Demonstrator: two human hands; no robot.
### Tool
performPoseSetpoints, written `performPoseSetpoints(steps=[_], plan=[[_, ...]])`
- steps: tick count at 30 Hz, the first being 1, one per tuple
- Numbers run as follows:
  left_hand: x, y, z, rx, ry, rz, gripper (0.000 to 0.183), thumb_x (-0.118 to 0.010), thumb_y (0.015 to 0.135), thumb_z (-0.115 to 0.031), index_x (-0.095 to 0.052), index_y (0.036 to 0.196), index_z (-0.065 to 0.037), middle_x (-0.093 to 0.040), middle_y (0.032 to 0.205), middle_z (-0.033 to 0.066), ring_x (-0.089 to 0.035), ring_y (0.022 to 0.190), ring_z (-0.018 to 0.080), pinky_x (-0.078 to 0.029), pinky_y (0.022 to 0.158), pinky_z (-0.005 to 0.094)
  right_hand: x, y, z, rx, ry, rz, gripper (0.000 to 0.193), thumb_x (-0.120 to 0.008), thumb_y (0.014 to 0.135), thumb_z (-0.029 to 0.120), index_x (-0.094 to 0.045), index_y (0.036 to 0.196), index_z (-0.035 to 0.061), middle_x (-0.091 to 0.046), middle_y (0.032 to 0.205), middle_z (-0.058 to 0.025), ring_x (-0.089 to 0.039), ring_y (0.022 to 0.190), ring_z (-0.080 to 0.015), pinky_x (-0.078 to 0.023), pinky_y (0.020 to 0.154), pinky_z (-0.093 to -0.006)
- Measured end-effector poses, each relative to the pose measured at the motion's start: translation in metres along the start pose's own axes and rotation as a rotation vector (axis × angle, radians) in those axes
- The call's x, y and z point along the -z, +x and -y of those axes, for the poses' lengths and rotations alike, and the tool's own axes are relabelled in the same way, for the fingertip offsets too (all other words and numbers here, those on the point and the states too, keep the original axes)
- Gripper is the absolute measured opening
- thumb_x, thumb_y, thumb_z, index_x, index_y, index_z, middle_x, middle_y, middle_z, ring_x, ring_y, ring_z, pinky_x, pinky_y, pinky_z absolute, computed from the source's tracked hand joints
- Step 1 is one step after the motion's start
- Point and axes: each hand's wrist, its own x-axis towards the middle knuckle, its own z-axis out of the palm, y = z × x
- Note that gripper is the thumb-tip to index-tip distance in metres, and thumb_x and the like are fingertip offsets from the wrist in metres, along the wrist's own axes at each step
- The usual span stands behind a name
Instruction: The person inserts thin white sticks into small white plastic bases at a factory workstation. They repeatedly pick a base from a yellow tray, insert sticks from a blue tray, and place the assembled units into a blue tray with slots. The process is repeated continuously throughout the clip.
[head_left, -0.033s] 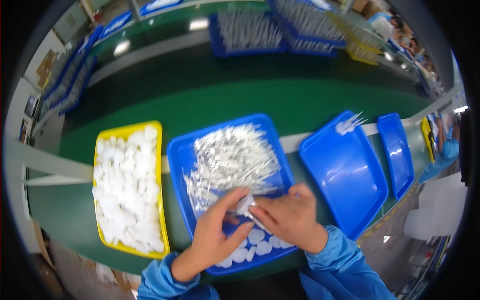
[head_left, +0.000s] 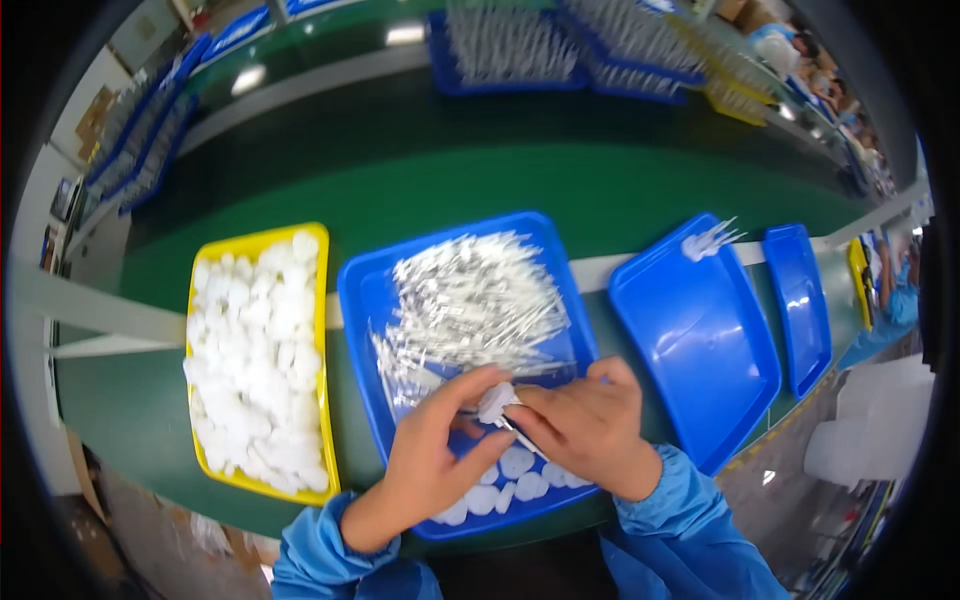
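Your right hand [head_left: 595,425] keeps a narrow grip on a slim white rod-shaped part [head_left: 528,440]; your left hand [head_left: 428,450] curls about a white frilled piece [head_left: 495,402] at its upper end, though I cannot tell how firmly. Both hang over the near half of a blue rectangular plastic tray [head_left: 357,290]. They look light, stiff, perhaps slippery: hold rod by middle, frill by edge. Just beyond, a heap of thin white sticks [head_left: 480,295] crowds your fingers; loose flat white discs [head_left: 482,499] lie nearer you. Left stands a yellow plastic tray [head_left: 322,320] of white rounded pieces [head_left: 260,370]; right, a second blue tray [head_left: 710,350].
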Motion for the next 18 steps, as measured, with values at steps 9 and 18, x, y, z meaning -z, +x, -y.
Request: performPoseSetpoints(steps=[9,18], plan=[[0.016,0.002,0.001,-0.126,0.19,0.04,0.059,-0.094,0.087,-0.005,-0.075,0.143,-0.007,-0.075,0.124,0.0114,-0.071,0.094,0.0222,-0.06,0.074,0.0305,0.014,-0.001,0.004,0.059,0.073,0.09,0.042,-0.087,0.079,0.016,-0.086,0.12,0.0241,-0.076,0.109,0.0052,-0.073,0.094,-0.0163,-0.049,0.101,-0.0406],[0.014,0.001,0.007,-0.099,0.146,0.065,0.063,-0.091,0.088,-0.005,-0.071,0.148,-0.008,-0.079,0.131,0.0099,-0.068,0.089,0.0242,-0.058,0.076,0.034,0.008,0.002,-0.002,-0.009,0.133,0.124,0.045,-0.082,0.078,0.007,-0.085,0.122,0.0157,-0.075,0.108,0.001,-0.071,0.093,-0.0198,-0.052,0.101,-0.0432]])
